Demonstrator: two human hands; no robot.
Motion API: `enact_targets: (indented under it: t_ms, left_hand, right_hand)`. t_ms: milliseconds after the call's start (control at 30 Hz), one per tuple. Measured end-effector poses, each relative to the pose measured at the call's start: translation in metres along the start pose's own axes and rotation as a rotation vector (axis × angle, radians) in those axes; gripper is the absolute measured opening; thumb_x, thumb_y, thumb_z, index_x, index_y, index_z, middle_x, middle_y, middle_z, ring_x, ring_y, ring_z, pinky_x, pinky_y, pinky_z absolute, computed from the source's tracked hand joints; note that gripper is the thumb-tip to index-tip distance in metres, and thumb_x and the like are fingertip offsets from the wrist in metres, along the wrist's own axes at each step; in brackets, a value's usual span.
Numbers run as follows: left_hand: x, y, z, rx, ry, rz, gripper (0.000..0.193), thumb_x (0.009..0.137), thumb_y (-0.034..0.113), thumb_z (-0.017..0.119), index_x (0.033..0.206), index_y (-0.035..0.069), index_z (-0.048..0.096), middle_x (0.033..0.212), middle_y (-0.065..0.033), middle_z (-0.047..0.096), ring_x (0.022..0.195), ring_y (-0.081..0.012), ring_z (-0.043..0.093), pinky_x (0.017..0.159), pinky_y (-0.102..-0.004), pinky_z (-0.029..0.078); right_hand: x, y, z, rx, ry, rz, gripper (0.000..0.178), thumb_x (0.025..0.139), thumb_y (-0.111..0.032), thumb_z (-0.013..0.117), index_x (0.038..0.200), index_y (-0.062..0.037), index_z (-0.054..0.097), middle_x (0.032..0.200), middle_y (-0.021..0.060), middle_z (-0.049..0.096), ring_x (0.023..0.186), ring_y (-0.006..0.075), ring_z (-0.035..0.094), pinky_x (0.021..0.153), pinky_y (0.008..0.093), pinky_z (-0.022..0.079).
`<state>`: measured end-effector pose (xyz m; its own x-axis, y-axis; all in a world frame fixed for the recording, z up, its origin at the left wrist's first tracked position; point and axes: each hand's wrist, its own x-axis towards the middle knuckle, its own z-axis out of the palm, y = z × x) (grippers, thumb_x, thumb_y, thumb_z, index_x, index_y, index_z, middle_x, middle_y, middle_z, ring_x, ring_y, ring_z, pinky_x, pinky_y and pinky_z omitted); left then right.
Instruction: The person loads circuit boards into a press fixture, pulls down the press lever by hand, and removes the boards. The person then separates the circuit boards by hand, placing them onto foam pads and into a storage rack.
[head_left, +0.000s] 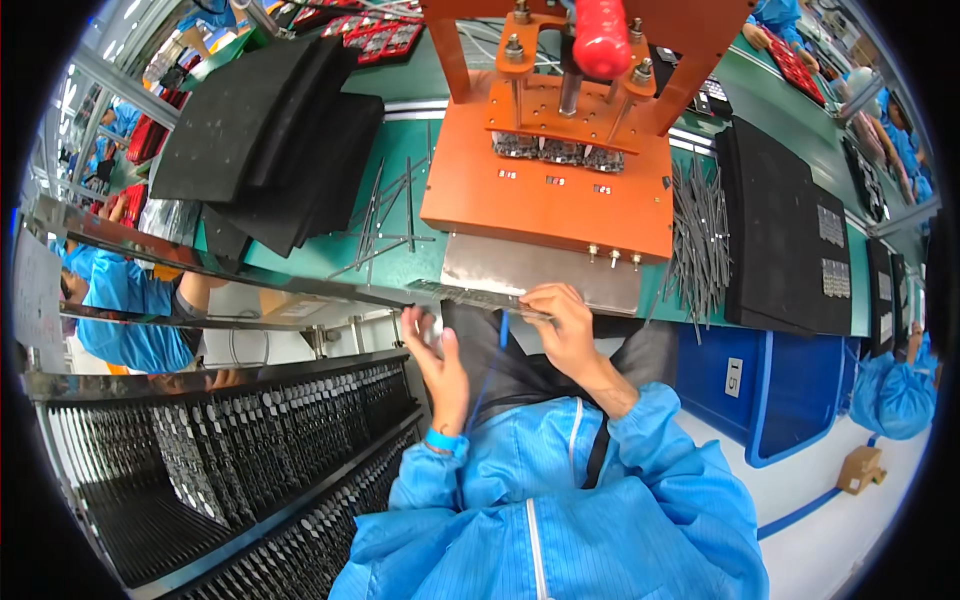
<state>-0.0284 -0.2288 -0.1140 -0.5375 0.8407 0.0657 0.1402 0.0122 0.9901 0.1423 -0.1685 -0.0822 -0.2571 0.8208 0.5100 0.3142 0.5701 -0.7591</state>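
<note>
My right hand [563,325] pinches the right end of a thin dark board [470,294], seen nearly edge-on at the front of the bench. The board slants slightly, its left end reaching past the bench edge above my left hand. With fingers spread and raised, my left hand [440,368] is just below that left end; I cannot make out anything in it. Behind the board lies a bare metal plate [540,268] at the foot of an orange press [545,205]. Small metallic parts [555,153] sit under the press's upper plate, below a red knob [601,45].
Thin grey strips lie in a loose scatter [385,215] left of the press and a dense pile [698,235] on its right. Black foam sheets [265,130] are stacked at left, more [780,230] at right. A rack of boards [270,440] stands lower left, a blue bin [715,375] lower right.
</note>
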Motion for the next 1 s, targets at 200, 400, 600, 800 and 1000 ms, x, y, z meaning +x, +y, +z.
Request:
enact_targets:
  t_ms: [200,400,600,800,1000]
  left_hand:
    - [-0.03,0.061,0.031,-0.079,-0.475,-0.017,0.015,0.087,0.007,0.065,0.094,0.0,0.055,0.08,-0.0062,0.062,0.072,-0.0097,0.058,0.062,-0.0243,0.045]
    - [-0.037,0.085,0.059,0.07,-1.022,-0.304,0.015,0.082,0.006,0.071,0.079,-0.002,0.059,0.066,-0.0095,0.065,0.061,-0.0137,0.064,0.054,-0.0272,0.048]
    - [-0.063,0.089,0.125,0.007,-0.997,0.133,0.011,0.082,0.003,0.069,0.081,-0.003,0.06,0.071,-0.0114,0.065,0.062,-0.0181,0.064,0.056,-0.0271,0.048]
    - [-0.046,0.103,0.216,-0.257,-1.072,-0.316,0.028,0.095,0.013,0.056,0.116,-0.005,0.056,0.097,-0.0139,0.064,0.087,-0.0179,0.064,0.076,-0.0283,0.052]
    - [-0.06,0.099,0.246,-0.279,-0.888,0.075,0.079,0.091,0.01,0.056,0.15,0.003,0.002,0.156,-0.0178,0.006,0.145,-0.0271,0.006,0.116,-0.0419,0.009]
  right_hand:
    - [-0.044,-0.034,-0.039,1.261,0.24,0.926,0.031,0.092,-0.007,0.058,0.122,-0.0031,0.051,0.116,0.0081,0.061,0.107,0.0197,0.059,0.09,0.0339,0.047]
    - [-0.119,-0.036,-0.099,1.058,0.125,0.991,0.035,0.088,-0.004,0.063,0.12,-0.0021,0.053,0.114,0.0079,0.064,0.102,0.0177,0.061,0.088,0.0292,0.047]
    - [-0.143,-0.059,-0.164,0.077,0.215,0.804,0.014,0.086,-0.008,0.065,0.095,0.0014,0.06,0.091,0.0097,0.067,0.085,0.0142,0.063,0.067,0.0322,0.048]
    - [-0.057,0.002,-0.29,0.37,0.641,0.697,0.024,0.09,-0.007,0.059,0.113,-0.0017,0.055,0.096,0.0006,0.063,0.085,0.0093,0.057,0.072,0.0259,0.048]
    - [0.01,0.124,-0.4,-0.747,0.656,0.359,0.024,0.089,-0.002,0.055,0.113,-0.0018,0.058,0.101,0.0114,0.066,0.089,0.0235,0.062,0.077,0.0295,0.049]
